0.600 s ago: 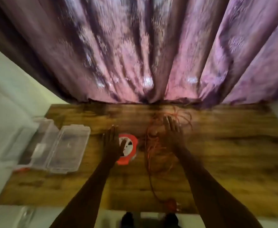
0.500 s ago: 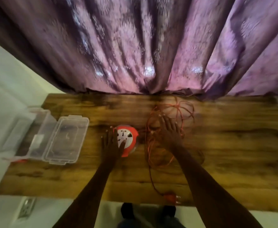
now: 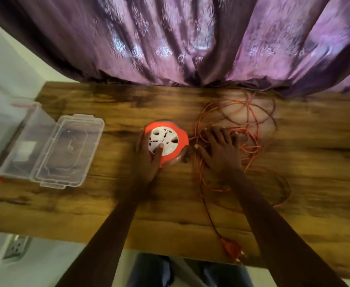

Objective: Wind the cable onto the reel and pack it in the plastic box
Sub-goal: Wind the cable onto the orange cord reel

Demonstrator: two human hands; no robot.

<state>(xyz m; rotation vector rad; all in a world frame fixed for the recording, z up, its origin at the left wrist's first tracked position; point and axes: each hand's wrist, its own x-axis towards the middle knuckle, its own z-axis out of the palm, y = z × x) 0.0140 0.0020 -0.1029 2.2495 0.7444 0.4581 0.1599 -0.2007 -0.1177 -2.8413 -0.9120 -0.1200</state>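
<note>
An orange cable reel (image 3: pixel 180 139) with a white face lies flat on the wooden table (image 3: pixel 128 204). My left hand (image 3: pixel 149 162) holds it, thumb on the white face and fingers round its left rim. The thin orange cable (image 3: pixel 252 112) sprawls in loose loops to the right of the reel. My right hand (image 3: pixel 221 152) lies flat on those loops with fingers spread. The cable's orange plug (image 3: pixel 231 248) rests at the table's front edge. A clear plastic box (image 3: pixel 35 112) stands at the far left, with its lid (image 3: pixel 66 150) folded open towards the reel.
A purple curtain (image 3: pixel 190 48) hangs along the table's back edge and touches the far cable loops. A wall socket (image 3: pixel 14 248) sits low on the left wall. My legs (image 3: pixel 159 270) show below the front edge.
My left hand has closed in on the reel and its thumb now lies on the white face. My right hand has come down flat onto the cable loops. The view has tilted down.
</note>
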